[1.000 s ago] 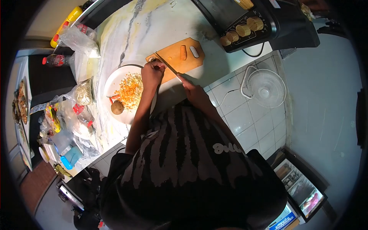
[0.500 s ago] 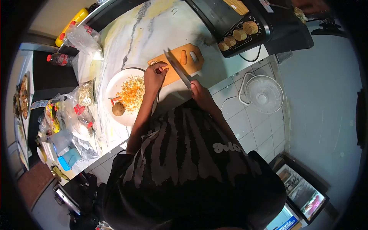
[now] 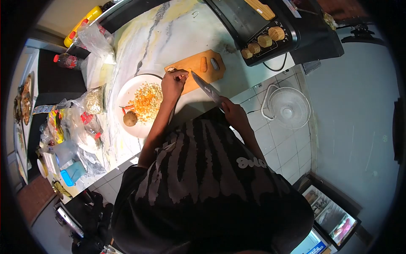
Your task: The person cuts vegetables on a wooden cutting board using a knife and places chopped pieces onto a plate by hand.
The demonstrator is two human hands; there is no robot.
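My right hand [image 3: 231,111] is wrapped round the handle of a kitchen knife [image 3: 206,87]. The blade points up and left, its tip over the wooden cutting board [image 3: 195,62]. At the board's left side, my left hand [image 3: 174,84] has its fingers pinched together; whatever they hold is too small to make out. An orange carrot piece [image 3: 204,65] lies near the board's handle hole. A small pale piece [image 3: 171,69] sits by the left fingers. Left of that forearm, a white plate [image 3: 122,95] bears diced vegetables [image 3: 146,99], red chillies [image 3: 125,108] and a round brown potato [image 3: 130,119].
A black electric grill [image 3: 270,44] with wooden knobs stands at the upper right of the marble counter [image 3: 165,38]. Plastic bags [image 3: 80,122], a cola bottle [image 3: 67,61] and a blue-lidded container [image 3: 72,173] crowd the left. A white fan [image 3: 289,108] stands on the tiled floor.
My right hand has drawn the knife back to the right and down, so its tip has left the board's far part. The left hand has shifted slightly, fingers still pinched.
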